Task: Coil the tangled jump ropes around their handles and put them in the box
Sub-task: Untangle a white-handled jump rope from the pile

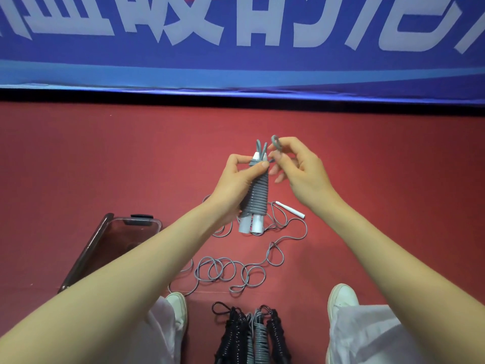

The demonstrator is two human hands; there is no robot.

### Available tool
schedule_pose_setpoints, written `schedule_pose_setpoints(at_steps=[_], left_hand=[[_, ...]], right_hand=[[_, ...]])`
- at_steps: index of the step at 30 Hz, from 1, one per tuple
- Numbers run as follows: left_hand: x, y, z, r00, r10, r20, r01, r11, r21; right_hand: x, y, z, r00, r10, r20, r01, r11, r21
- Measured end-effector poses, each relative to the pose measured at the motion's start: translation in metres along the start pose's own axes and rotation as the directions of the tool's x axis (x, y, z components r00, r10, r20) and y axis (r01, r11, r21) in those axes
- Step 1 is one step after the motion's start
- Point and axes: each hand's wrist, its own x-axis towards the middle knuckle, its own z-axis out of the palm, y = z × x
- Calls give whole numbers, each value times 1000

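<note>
Counting two hands, both engaged. The left hand [236, 179] grips one wound jump rope [258, 195] upright above the floor, thumb across its upper turns. This is grey ribbed cord coiled tightly round two smooth pale handles [250, 224], whose lower ends stick out below. The right hand [296, 166] pinches a small loop [275, 143] of the same cord just beside the bundle's top, its other fingers loosely spread.

One loose grey rope [228, 269] lies tangled in many curls on the red floor [393, 179]. One white tapered handle [290, 210] of it shows.

Three finished bundles [258, 334] can be made out between two white shoes [178, 306], two black flanking one grey.

One clear plastic box [86, 250] with a dark rim sits to the left, partly hidden by the left forearm. A blue banner [236, 61] with white characters stands behind.
</note>
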Motion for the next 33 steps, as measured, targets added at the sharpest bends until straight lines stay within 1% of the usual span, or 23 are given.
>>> schedule_pose_setpoints(at_steps=[2,4,7,9,11,14,16,19,21,23,24,26,28,29,31,33], left_hand=[[0,0,-1,999,31,6,-31,999,-28],[-1,2,-2,997,66,40,-65,998,-24],[-4,5,1,992,32,120,-19,994,-104],[-5,6,2,993,-3,119,17,993,-114],[-4,7,2,997,-12,78,18,997,-80],[-3,10,0,999,-21,44,22,1000,-20],[-4,11,0,998,-18,53,18,1000,-7],[-4,14,1,998,11,54,-8,998,-57],[-4,18,-1,998,22,53,-16,994,-107],[-3,20,-3,998,26,59,-19,994,-111],[-3,19,-4,997,28,70,-21,995,-97],[-3,18,-4,993,45,113,-38,997,-63],[-4,17,-5,982,83,170,-79,997,-26],[-4,16,-5,975,103,194,-103,995,-13],[-4,15,-5,963,138,231,-142,990,2],[-4,15,-6,956,150,252,-158,987,14]], right_hand=[[1,-1,5,1000,17,11,-17,1000,21],[4,-4,2,998,59,-30,-56,995,88],[7,-6,-7,995,73,-62,-65,990,123],[5,-4,-9,994,58,-90,-49,993,104],[4,-4,-9,992,55,-110,-47,996,69],[5,-5,-8,997,29,-65,-32,999,-41],[6,-4,-8,997,58,-45,-60,997,-39],[6,-3,-12,995,97,-10,-97,995,-26],[4,-3,-11,996,93,16,-91,991,-93],[1,-5,-7,996,84,24,-80,988,-134],[0,-6,-5,995,96,14,-95,990,-100],[0,-12,-5,979,204,13,-204,974,100],[2,-17,-11,939,333,88,-343,886,311],[4,-18,-15,916,378,132,-399,836,377],[6,-19,-21,872,448,198,-488,755,438],[7,-19,-26,834,493,247,-551,723,416]])
